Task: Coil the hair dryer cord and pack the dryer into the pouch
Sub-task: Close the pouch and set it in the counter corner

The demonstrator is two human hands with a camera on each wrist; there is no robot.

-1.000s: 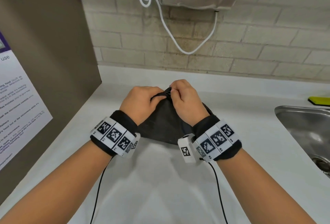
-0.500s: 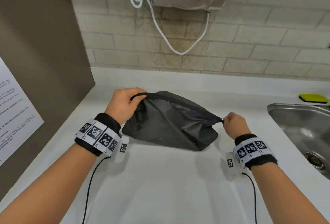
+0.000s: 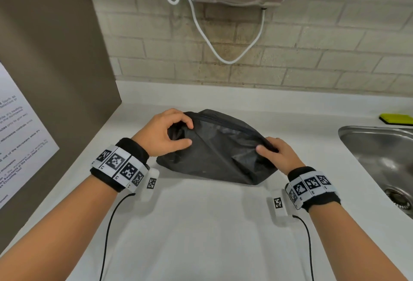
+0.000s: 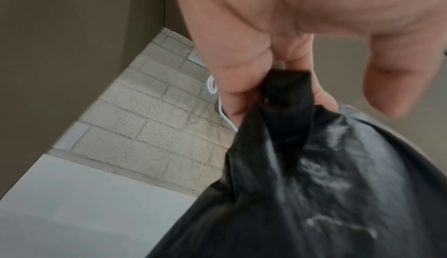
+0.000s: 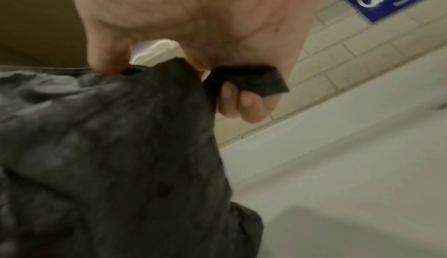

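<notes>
Right hand [image 3: 279, 154] now grips the zipped, crumpled black pouch's [image 3: 219, 153] end.

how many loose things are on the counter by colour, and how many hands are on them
black: 1, the pouch, held at its ends by the left hand and the right hand
yellow: 1, the sponge by the sink
hands on them: 2, both on the pouch
total things: 2

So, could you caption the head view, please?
Both hands, left hand and right hand, grip the dark pouch ends on a white counter.
</notes>
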